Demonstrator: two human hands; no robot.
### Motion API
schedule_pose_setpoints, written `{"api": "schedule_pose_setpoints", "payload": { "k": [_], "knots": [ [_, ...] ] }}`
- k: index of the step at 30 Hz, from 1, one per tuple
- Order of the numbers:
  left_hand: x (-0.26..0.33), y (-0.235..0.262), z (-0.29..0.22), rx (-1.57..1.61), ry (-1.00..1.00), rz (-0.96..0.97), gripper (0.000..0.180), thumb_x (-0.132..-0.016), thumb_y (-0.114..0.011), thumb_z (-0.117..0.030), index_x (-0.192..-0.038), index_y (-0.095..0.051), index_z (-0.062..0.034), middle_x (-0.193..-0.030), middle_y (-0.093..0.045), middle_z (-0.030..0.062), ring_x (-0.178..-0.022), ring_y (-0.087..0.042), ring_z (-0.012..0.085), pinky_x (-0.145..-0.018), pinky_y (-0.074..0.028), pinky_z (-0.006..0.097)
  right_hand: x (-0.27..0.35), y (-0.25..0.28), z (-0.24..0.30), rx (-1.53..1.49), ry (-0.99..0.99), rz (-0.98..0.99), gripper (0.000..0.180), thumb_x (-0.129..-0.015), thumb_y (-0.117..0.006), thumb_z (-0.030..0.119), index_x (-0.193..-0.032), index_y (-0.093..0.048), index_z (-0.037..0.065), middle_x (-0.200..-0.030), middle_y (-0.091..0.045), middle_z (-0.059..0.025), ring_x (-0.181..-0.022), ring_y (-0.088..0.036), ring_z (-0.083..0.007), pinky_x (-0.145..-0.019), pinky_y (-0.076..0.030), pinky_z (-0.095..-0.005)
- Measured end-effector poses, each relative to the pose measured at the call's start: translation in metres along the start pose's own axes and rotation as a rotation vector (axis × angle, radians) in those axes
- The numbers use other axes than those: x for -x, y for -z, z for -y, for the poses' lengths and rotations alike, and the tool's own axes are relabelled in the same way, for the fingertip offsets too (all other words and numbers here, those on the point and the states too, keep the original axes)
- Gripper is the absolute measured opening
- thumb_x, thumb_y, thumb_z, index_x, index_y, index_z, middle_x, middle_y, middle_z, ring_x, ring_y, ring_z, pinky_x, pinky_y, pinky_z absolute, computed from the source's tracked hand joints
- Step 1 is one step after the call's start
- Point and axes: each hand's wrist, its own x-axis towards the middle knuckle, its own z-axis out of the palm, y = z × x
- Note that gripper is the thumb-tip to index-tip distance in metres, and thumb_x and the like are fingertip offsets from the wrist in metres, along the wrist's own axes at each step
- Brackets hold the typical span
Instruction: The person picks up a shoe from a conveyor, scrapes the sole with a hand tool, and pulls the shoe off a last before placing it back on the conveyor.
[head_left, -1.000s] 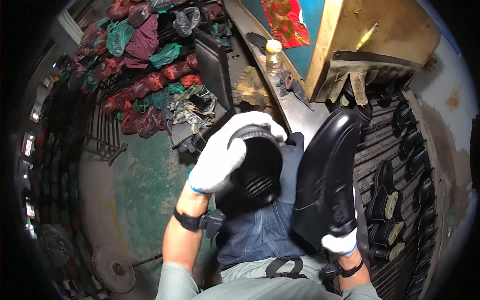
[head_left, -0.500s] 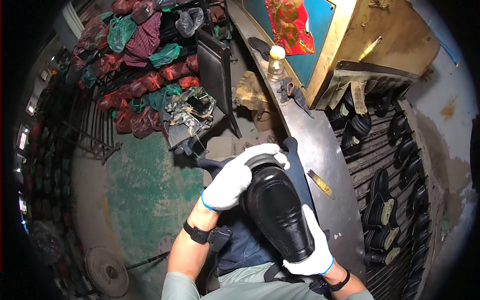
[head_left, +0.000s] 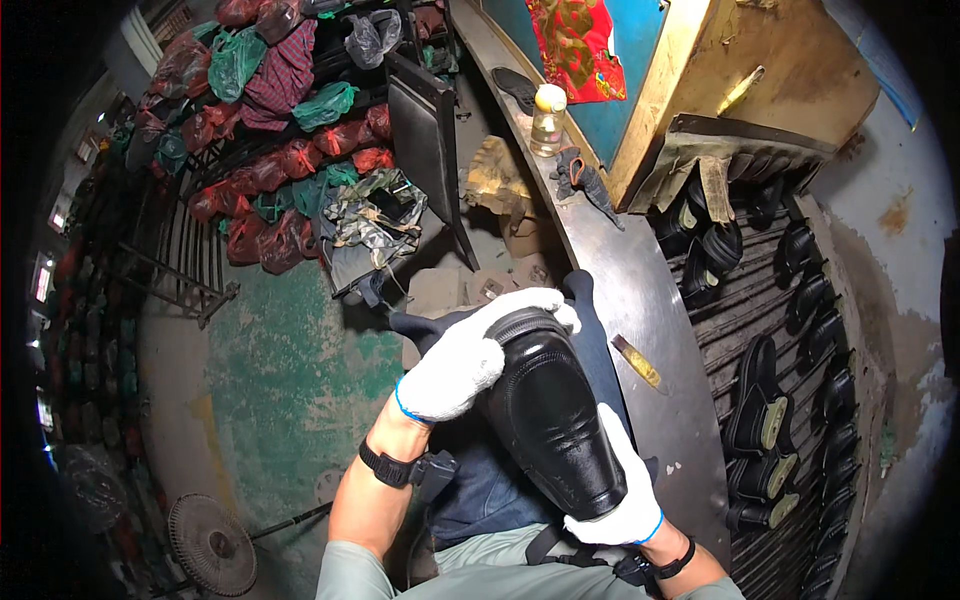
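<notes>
A glossy black leather shoe [head_left: 552, 410] lies slanted over my lap, held between both hands. My left hand [head_left: 455, 368], in a white knitted glove with a blue cuff edge, is closed around its far end, fingers over the rim and thumb on the near side. At the near end, my right hand [head_left: 625, 500], gloved the same way, cups the shoe from the right and below. The shoe hides part of both hands' fingers. To the right, a short yellow-handled tool [head_left: 637, 361] rests on the metal bench.
The metal bench [head_left: 672, 425] runs along my right, with a capped bottle [head_left: 548, 122] and a dark crumpled cloth [head_left: 590, 190]. Black shoes [head_left: 757, 405] stand on a slatted rack beyond. Left are a floor fan [head_left: 212, 545], a black chair [head_left: 422, 150] and bagged bundles [head_left: 300, 158].
The grip on the shoe stays the same. Hands and shoe have barely shifted, and the whole view has moved slightly.
</notes>
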Motion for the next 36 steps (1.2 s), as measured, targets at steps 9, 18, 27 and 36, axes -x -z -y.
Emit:
{"api": "schedule_pose_setpoints", "payload": {
  "k": [9, 18, 27, 36],
  "knots": [
    [0.002, -0.002, -0.015, -0.195, -0.045, 0.008, 0.112, -0.073, -0.103, -0.035, -0.162, -0.049, 0.0061, -0.157, -0.064, 0.0238, -0.146, -0.062, 0.0348, -0.128, -0.044, 0.049, -0.018, -0.010, -0.014, -0.018, 0.015, -0.021, 0.124, -0.066, -0.098, 0.027, -0.167, -0.037, -0.013, -0.164, -0.053, -0.0310, -0.154, -0.053, -0.0441, -0.132, -0.038, -0.0496],
    [-0.008, -0.042, -0.107, -0.969, 0.011, 0.052, 0.092, -0.077, -0.100, -0.033, -0.157, -0.063, -0.0051, -0.136, -0.079, 0.0157, -0.118, -0.081, 0.0254, -0.107, -0.062, 0.040, -0.062, -0.001, -0.058, 0.249, 0.300, 0.053, 0.125, -0.066, -0.100, 0.028, -0.166, -0.035, -0.010, -0.161, -0.053, -0.0314, -0.148, -0.055, -0.0459, -0.129, -0.039, -0.0539],
    [0.131, -0.072, 0.117, -1.573, -0.556, 0.796, 0.043, -0.103, -0.060, -0.023, -0.141, -0.067, -0.0019, -0.167, -0.056, 0.0203, -0.153, -0.055, 0.0395, -0.126, -0.043, 0.057, -0.158, 0.029, -0.027, -1.081, -0.332, 0.201, 0.074, -0.100, -0.074, 0.015, -0.165, -0.046, -0.006, -0.153, -0.064, -0.0224, -0.132, -0.068, -0.0299, -0.112, -0.055, -0.0412],
    [0.174, -0.096, 0.176, -1.745, -0.109, 0.489, 0.054, -0.110, -0.048, -0.019, -0.164, -0.052, -0.0142, -0.183, -0.034, 0.0036, -0.167, -0.033, 0.0191, -0.139, -0.028, 0.039, -0.145, 0.070, 0.081, 0.174, 0.321, 0.869, 0.046, -0.089, -0.094, 0.029, -0.124, -0.082, 0.001, -0.107, -0.077, -0.0149, -0.095, -0.076, -0.0292, -0.084, -0.061, -0.0388]
  ]
}}
